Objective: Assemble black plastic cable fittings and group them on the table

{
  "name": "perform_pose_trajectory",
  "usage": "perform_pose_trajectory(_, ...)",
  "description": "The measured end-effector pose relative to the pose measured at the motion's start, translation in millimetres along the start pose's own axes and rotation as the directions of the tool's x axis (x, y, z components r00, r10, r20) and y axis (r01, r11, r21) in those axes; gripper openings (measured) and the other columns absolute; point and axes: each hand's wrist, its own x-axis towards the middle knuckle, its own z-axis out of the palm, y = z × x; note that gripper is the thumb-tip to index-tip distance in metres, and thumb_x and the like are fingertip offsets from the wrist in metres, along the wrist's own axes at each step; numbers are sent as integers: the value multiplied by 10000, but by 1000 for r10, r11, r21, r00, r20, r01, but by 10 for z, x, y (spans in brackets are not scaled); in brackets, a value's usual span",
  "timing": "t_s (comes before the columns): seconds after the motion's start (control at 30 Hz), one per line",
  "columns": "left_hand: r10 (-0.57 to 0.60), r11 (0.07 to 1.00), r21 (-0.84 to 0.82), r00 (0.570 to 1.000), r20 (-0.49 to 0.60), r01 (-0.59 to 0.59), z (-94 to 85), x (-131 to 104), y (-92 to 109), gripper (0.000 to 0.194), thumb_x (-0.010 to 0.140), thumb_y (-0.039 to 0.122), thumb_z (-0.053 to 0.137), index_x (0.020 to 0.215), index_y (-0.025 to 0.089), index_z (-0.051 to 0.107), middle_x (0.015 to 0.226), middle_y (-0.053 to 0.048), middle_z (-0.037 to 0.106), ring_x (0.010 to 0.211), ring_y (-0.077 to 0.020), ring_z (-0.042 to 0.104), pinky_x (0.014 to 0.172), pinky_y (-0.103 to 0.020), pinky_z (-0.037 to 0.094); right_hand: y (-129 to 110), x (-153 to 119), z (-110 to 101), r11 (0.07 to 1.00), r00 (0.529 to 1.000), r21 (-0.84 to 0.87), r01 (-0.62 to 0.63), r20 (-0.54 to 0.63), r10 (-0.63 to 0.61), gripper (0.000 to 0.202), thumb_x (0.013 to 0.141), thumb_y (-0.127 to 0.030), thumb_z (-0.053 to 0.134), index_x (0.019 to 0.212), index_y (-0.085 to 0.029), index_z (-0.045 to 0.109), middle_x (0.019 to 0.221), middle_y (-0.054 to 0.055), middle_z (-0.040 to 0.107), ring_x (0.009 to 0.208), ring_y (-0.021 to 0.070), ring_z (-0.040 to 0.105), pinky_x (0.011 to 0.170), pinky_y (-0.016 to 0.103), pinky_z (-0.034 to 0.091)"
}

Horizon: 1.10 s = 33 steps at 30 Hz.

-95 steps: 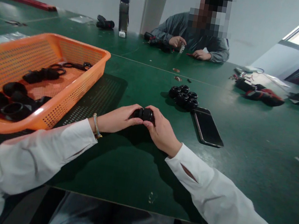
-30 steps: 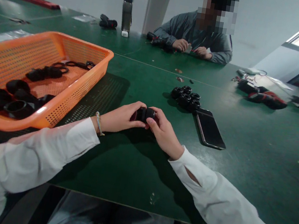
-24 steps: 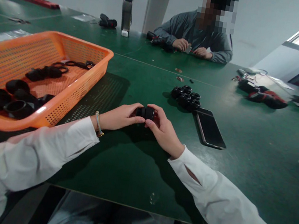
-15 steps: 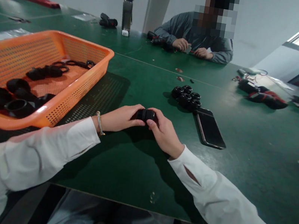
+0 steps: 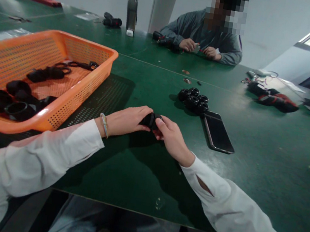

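A small black cylindrical part (image 5: 148, 120) is held between both hands above the green table (image 5: 130, 175). My left hand (image 5: 131, 118) grips its left end, thumb below and fingers over the top. My right hand (image 5: 171, 134) pinches its right end, with the thumb on the near face. Several black rings (image 5: 192, 101) sit in a cluster beyond my right hand, beside a dark phone (image 5: 218, 132). To the left, an orange perforated basket (image 5: 78, 98) holds several black parts (image 5: 20, 111).
Across the table sits a person in a grey jacket (image 5: 184, 24), hands on small parts. A bottle (image 5: 131, 12) stands at the far edge. Black and red items (image 5: 278, 100) lie at the right. The table's near edge runs below my forearms.
My right hand has turned and shifted slightly right and down, its fingers now curled under the part. The black part is tilted a little. My left hand has barely moved.
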Motion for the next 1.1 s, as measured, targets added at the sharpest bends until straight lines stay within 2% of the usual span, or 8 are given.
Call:
perform_pose_trajectory(0.23, 64, 990, 126, 998, 10, -65, -8, 10, 10, 324, 816, 255, 645, 1056, 108, 483, 1009, -103, 595, 955, -224, 579, 818, -308, 436, 1, 1, 13, 974, 990, 180, -140, 42, 135, 245, 834, -358, 467, 668, -179, 448, 510, -54, 479, 365, 46, 406, 379, 190, 257)
perform_pose_trajectory(0.33, 55, 996, 65, 998, -11, -54, -2, 4, -21, 341, 820, 305, 632, 1069, 121, 489, 1034, -109, 600, 984, -236, 568, 845, -327, 428, 7, -2, 25, 976, 988, 161, -150, 54, 143, 279, 869, -376, 402, 672, -181, 436, 513, -50, 467, 368, 53, 409, 384, 194, 272)
perform_pose_trajectory(0.47, -59, 974, -220, 998, -31, 51, 16, -14, -49, 420, 832, 410, 580, 1126, 134, 460, 1037, -96, 606, 913, -216, 591, 784, -313, 454, 33, -9, 17, 998, 998, -28, 63, -3, -63, 214, 870, -369, 407, 896, -172, 486, 598, -40, 488, 461, 99, 479, 467, 229, 369)
perform_pose_trajectory(0.57, -111, 930, -353, 994, -4, 102, 17, -16, -49, 428, 846, 449, 533, 1127, 134, 463, 963, -74, 619, 799, -191, 593, 702, -297, 463, 60, -18, -20, 930, 965, -268, 252, 3, -261, 293, 855, -331, 435, 1096, -166, 460, 744, 19, 580, 641, 167, 570, 626, 303, 446)
perform_pose_trajectory(0.63, -103, 929, -358, 995, -3, 95, 9, -12, -43, 389, 847, 421, 534, 1107, 136, 481, 970, -75, 621, 810, -188, 591, 717, -295, 461, 77, -22, -44, 873, 945, -376, 311, 21, -327, 335, 855, -321, 430, 1143, -152, 455, 916, 90, 622, 782, 212, 603, 726, 353, 460)
perform_pose_trajectory(0.77, -83, 958, -272, 996, 23, 87, -6, -10, -37, 354, 822, 387, 579, 1067, 141, 511, 1020, -90, 623, 886, -211, 596, 775, -307, 455, 98, -20, -66, 815, 933, -470, 338, 51, -357, 368, 872, -318, 403, 1188, -137, 450, 1084, 151, 618, 926, 261, 611, 806, 392, 462)
perform_pose_trajectory(0.97, -104, 973, -208, 995, 6, 103, -5, -38, 2, 405, 818, 348, 600, 1144, 142, 475, 1126, -113, 598, 990, -233, 600, 839, -323, 451, 107, -21, -68, 779, 927, -516, 356, 92, -363, 312, 899, -323, 358, 1117, -136, 478, 1037, 151, 642, 877, 263, 620, 776, 389, 471)
perform_pose_trajectory(1.1, -134, 973, -179, 989, 56, 142, -35, -49, 58, 399, 844, 348, 571, 1157, 126, 461, 1086, -128, 617, 957, -256, 618, 805, -342, 460, 124, -26, -69, 766, 915, -521, 376, 78, -395, 277, 907, -327, 359, 1093, -162, 482, 1022, 134, 644, 888, 257, 618, 769, 376, 471)
